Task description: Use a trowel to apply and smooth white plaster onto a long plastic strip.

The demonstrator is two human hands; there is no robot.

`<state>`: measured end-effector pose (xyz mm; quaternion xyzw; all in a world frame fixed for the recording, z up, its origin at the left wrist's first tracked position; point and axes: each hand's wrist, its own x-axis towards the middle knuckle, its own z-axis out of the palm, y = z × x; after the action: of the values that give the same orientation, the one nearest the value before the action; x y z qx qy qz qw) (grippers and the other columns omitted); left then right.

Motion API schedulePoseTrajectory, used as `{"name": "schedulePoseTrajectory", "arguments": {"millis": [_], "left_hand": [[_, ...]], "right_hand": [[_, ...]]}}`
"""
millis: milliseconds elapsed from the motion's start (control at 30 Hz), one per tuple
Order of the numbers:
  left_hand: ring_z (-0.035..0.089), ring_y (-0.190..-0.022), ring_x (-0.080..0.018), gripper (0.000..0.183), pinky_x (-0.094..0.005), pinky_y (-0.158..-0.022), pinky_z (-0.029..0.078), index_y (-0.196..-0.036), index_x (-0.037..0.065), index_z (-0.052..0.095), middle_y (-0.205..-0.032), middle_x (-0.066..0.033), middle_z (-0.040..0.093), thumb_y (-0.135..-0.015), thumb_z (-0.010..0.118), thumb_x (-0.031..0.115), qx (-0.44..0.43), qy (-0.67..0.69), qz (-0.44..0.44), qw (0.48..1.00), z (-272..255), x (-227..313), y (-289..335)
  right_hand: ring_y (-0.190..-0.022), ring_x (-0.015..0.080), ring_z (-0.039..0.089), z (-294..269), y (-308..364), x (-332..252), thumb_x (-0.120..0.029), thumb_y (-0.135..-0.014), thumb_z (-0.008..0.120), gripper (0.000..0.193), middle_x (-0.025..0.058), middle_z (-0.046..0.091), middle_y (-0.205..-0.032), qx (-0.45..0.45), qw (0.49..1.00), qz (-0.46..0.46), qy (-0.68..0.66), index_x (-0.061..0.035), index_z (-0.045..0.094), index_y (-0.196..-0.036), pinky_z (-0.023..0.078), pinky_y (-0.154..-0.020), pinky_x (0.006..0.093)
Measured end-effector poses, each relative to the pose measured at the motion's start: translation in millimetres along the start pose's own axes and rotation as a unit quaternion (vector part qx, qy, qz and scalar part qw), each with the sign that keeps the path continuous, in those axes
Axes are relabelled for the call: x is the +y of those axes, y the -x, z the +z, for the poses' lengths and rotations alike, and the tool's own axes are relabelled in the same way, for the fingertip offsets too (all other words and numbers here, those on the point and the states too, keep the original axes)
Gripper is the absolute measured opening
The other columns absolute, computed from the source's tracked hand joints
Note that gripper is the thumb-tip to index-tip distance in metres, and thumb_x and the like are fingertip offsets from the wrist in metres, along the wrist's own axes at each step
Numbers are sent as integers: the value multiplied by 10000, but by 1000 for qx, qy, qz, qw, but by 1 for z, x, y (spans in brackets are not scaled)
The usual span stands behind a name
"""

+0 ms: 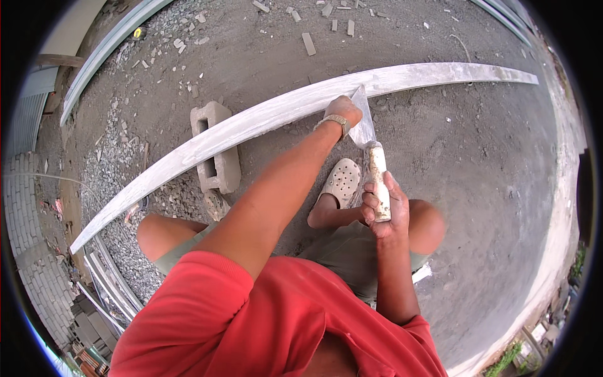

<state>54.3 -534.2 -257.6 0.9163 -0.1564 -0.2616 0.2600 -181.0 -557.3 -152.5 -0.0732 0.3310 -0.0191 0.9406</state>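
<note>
My right hand (388,207) is wrapped round the worn, whitish handle of a trowel (377,160). The trowel's metal blade points away from me, its tip at a long grey-white bar (251,122). Closed in a fist, my left hand (343,112) is at the bar's near edge, right beside the blade. A watch is on that wrist. What its fingers grip is hidden. On the left the bar crosses over a hollow concrete block (229,173).
My clog (343,181) is on the dirt ground between my hands and legs. Tile pieces (308,44) lie beyond the bar. Another long bar (113,47) and a yellow-and-black tape measure (139,32) are at the far left. Stacked bricks (44,289) line the left.
</note>
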Motion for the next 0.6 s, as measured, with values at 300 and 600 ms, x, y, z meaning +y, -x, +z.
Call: {"name": "schedulePoseTrajectory", "arguments": {"millis": [300,600], "left_hand": [[608,-1038,-371,448,-397,-902,479,-1041,-57,631,-1076,-280,626,-750,639,282,-15,38,27,999,-3,-9,16],[650,-938,-337,447,-378,-803,503,-1089,-100,583,-1013,-253,649,-770,660,202,186,280,-214,917,-131,-252,193]], "right_hand": [[-511,167,534,-8,3,7,-322,-942,538,318,82,549,-772,11,999,4,49,-70,439,-1107,445,-363,302],[-535,128,516,34,-15,149,-323,-920,563,330,41,539,-772,-90,908,290,289,-81,469,-1123,401,-382,270]]}}
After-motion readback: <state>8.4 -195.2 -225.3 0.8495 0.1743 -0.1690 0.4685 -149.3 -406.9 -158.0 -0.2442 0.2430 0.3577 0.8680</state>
